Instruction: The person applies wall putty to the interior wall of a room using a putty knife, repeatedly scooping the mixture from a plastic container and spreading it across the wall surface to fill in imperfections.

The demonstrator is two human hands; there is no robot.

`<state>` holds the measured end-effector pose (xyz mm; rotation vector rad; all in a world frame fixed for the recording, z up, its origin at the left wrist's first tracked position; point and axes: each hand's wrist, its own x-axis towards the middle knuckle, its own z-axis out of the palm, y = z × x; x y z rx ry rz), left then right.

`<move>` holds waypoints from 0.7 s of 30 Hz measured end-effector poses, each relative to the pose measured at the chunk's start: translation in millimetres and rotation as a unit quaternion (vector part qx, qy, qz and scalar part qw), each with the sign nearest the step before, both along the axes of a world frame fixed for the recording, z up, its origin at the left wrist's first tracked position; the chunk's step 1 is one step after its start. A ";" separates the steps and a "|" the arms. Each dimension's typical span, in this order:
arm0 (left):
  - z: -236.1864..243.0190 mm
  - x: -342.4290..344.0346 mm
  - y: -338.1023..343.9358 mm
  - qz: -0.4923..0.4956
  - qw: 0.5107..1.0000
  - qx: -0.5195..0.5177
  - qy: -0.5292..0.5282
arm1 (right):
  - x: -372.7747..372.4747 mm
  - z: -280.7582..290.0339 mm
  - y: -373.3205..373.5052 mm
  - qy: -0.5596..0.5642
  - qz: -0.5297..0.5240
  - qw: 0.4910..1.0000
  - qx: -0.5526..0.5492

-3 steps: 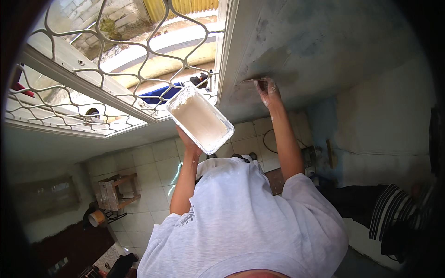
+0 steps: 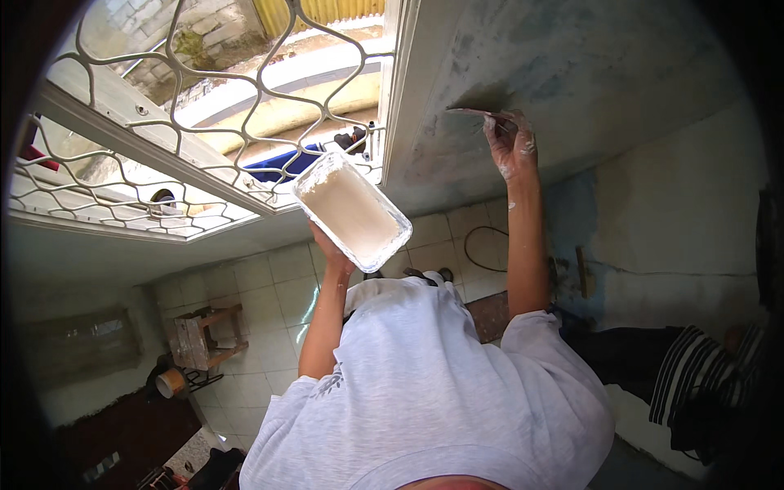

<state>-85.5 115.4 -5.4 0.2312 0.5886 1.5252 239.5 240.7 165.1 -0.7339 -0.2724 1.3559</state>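
My left hand point(image 2: 331, 250) is closed on a white rectangular tub point(image 2: 385, 256), gripping it from beneath and from the side; the tub mostly hides its fingers. Smooth off-white paste point(image 2: 349, 208) coats the inside, with crusted lumps along the rim. To the upper right, my raised right hand point(image 2: 514, 149), smeared with white, pinches a thin flat putty knife point(image 2: 472, 110). Its blade lies against or very close to the patchy grey wall point(image 2: 563, 73), beside a darker smudge. Whether the edge touches the wall I cannot tell.
A window with a curly white grille point(image 2: 261, 86) fills the upper left. A wooden stool point(image 2: 192, 341) stands on the tiled floor point(image 2: 269, 298) at lower left, near an orange-and-white container point(image 2: 171, 383). Dark and striped cloth point(image 2: 690, 367) hangs at the right.
My right hand has moved up and to the right along the wall with the putty knife, which now shows more of its blade. The left hand and tub have stayed in place.
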 end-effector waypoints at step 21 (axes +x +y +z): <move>-1.8 59.2 4.9 0.041 0.998 -0.028 0.022 | 35.2 -108.5 28.1 -0.103 0.016 0.992 -0.068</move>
